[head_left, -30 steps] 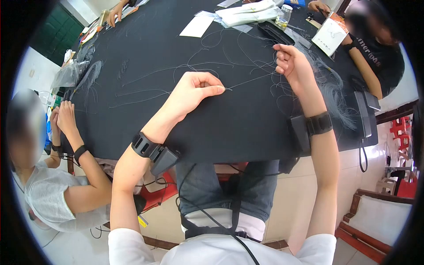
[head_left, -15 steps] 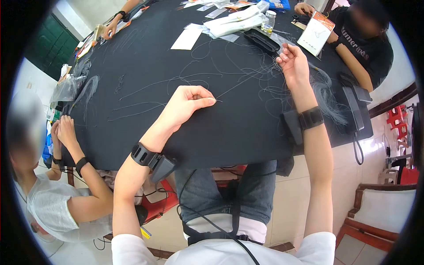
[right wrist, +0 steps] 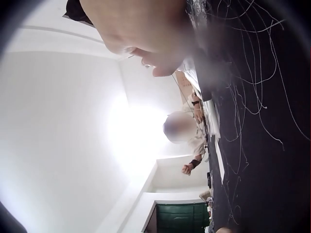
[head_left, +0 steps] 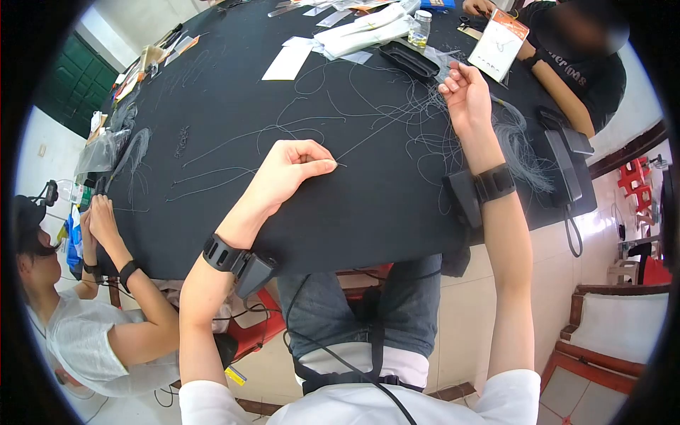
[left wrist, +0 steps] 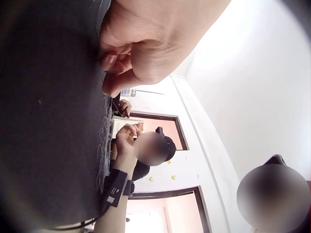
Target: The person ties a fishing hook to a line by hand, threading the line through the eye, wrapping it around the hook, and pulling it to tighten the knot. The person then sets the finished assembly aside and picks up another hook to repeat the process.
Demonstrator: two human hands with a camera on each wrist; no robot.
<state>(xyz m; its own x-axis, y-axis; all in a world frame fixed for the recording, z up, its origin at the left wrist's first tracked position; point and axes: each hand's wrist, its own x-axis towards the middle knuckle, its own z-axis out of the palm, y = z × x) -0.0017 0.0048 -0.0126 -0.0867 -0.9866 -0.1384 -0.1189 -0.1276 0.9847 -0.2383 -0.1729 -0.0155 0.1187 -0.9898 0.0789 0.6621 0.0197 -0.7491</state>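
Observation:
My left hand point(head_left: 294, 166) pinches the end of a thin grey cord point(head_left: 368, 140) between thumb and index finger, just above the black table. A short tip of cord sticks out past the fingertips. From there the cord runs in a straight line up toward my right hand point(head_left: 467, 99), whose curled fingers hold it over a tangle of loose strands point(head_left: 425, 106). In the right wrist view the line leaves near the right fingertips point(right wrist: 163, 68); the grip itself is mostly hidden. The left wrist view shows the left thumb point(left wrist: 119, 83) pressed to the finger.
Beyond the right hand are a black tray point(head_left: 409, 61), a small jar point(head_left: 419, 30) and white packets point(head_left: 365, 37). A strand bundle point(head_left: 524, 152) and black devices point(head_left: 563, 166) lie at the right. Other people sit left and right; one holds a card pack point(head_left: 499, 46).
The hands have drawn farther apart, the right one shifting rightward over the table, and the straight stretch of cord between them is longer. The head view has also shifted slightly.

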